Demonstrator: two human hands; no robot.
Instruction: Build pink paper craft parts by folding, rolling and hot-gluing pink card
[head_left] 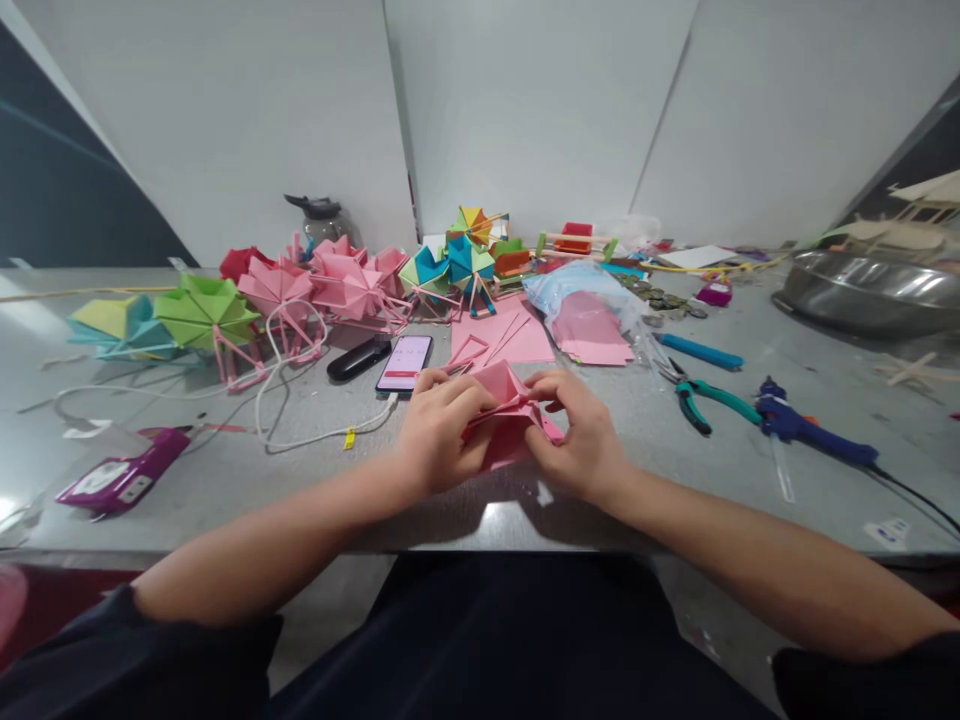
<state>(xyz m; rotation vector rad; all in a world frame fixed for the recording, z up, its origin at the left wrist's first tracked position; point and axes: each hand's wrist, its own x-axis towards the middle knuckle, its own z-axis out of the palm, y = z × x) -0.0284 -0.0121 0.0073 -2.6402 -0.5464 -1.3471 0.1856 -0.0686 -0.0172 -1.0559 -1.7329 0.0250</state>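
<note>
Both hands meet over a folded pink paper piece (504,412) near the front of the grey table (315,480). My left hand (439,428) grips its left side with the fingers curled over the folds. On the right side, my right hand (577,440) pinches the paper, thumb on top. The paper is partly folded into a pointed shape and rests just above the tabletop. A phone (405,362) with a lit screen lies just beyond my left hand.
Finished paper models in pink (341,285), green (206,312) and blue-yellow (457,262) stand at the back. Flat pink sheets (506,335), a plastic bag of pink paper (589,315), green-handled pliers (701,395), a blue glue gun (806,428), a metal bowl (874,290) and a purple packet (120,478) lie around.
</note>
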